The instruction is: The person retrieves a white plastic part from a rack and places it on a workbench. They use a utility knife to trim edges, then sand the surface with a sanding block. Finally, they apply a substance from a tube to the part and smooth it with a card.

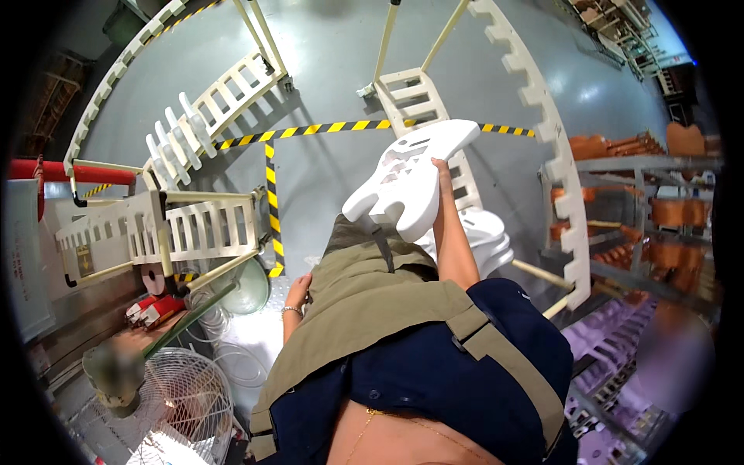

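Observation:
A white electric guitar body (415, 182) with cut-out cavities is held in front of me, tilted, its narrow end up and to the right. My right hand (442, 174) grips it by its right edge, the thumb lying on the near face. Beside the khaki apron, my left hand (297, 292) hangs low with a bracelet at the wrist. It looks loosely open and holds nothing that I can see; the apron covers part of it. More white guitar bodies (484, 236) stand close together on the slotted rack (411, 97), just below my right forearm.
Another slotted rack (232, 89) at the far left carries several white pieces (182, 139). A smaller cream rack (194, 232) stands left, near a wire-caged fan (186, 391) and coiled hose (209, 314). Shelves with orange-brown bodies (670, 213) line the right. Striped tape (325, 128) marks the floor.

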Demonstrator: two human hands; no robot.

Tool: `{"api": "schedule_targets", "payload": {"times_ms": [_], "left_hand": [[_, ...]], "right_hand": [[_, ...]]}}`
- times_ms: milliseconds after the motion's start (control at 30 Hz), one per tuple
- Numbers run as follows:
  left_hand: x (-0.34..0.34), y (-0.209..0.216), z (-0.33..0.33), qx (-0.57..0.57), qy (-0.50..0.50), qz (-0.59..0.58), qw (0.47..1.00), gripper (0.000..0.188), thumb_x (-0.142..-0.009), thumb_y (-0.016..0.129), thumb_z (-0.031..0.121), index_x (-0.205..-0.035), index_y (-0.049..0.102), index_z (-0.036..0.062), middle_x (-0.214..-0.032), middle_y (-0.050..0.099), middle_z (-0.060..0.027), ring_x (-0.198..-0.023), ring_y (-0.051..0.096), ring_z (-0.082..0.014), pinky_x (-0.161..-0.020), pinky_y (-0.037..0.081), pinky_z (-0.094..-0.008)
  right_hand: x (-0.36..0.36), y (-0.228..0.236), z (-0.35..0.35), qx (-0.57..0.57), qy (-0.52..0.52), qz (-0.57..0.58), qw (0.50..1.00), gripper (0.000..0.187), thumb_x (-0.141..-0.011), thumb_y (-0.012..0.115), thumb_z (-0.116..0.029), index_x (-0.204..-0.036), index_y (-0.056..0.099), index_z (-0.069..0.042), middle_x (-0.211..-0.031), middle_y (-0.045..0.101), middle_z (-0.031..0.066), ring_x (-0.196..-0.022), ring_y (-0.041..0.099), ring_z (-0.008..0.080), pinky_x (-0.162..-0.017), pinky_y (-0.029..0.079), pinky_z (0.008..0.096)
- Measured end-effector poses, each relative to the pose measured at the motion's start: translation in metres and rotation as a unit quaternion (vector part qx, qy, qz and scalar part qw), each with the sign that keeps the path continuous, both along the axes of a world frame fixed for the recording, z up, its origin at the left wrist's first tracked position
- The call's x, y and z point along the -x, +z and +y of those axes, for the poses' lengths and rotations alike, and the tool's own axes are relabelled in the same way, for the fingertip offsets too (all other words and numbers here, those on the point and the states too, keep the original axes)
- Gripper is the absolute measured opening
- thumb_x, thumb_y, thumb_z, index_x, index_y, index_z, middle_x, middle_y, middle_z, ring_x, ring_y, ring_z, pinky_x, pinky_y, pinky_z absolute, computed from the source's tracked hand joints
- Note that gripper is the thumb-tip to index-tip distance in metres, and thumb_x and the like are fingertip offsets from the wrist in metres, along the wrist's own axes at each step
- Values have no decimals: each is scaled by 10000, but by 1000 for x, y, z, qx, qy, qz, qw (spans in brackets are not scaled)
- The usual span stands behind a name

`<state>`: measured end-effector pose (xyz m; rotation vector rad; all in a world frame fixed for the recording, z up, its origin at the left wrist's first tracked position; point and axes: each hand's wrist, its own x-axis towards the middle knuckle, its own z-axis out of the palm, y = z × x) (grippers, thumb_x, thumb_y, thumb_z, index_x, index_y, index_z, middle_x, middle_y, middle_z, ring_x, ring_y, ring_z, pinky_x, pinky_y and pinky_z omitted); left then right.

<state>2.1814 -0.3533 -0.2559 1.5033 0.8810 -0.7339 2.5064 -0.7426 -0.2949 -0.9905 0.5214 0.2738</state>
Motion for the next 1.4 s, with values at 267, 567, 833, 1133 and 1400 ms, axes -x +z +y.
{"api": "schedule_targets", "payload": {"times_ms": [267, 567, 833, 1133, 1400], "left_hand": [[-95, 3, -28, -134, -43, 109, 984, 496, -836, 571, 446, -1035, 635, -4, -973, 664, -159, -923, 620, -242, -805, 456, -335], [-190, 37, -102, -215, 161, 180, 946, 277, -829, 632, 267, -898, 657, -1, -803, 664, -77, -724, 584, -134, -683, 462, -275], [-224, 67, -140, -192, 222, 213, 932, 210, -843, 623, 196, -913, 654, 1, -804, 653, -56, -735, 571, -117, -688, 465, -258], [-214, 68, -173, -191, 231, 230, 926, 270, -852, 611, 269, -939, 657, 18, -842, 656, -50, -768, 573, -142, -733, 460, -278], [-205, 69, -223, -189, 231, 261, 918, 493, -884, 411, 476, -1001, 619, 45, -990, 633, -191, -942, 585, -362, -810, 451, -407]], "right_hand": [[-183, -13, 19, 34, -28, 11, 999, 676, -711, 562, -398, -1263, 412, -37, -1078, 522, 172, -999, 530, 322, -836, 453, 425], [-377, -156, 12, -39, -52, 108, 992, 680, -754, 516, -476, -1280, 416, -57, -1174, 516, 135, -1059, 508, 305, -906, 408, 407], [-448, -216, 21, -13, -82, 223, 971, 621, -768, 485, -495, -1216, 485, -65, -1154, 544, 126, -1046, 511, 309, -899, 398, 404], [-440, -212, 22, -14, -83, 263, 961, 526, -732, 576, -314, -1168, 513, -27, -1121, 582, 138, -983, 540, 326, -899, 404, 405], [-377, -157, -13, 267, 151, 386, 870, 549, -854, 423, -474, -1208, 506, -63, -1252, 520, 70, -1123, 515, 283, -918, 427, 458]]}}
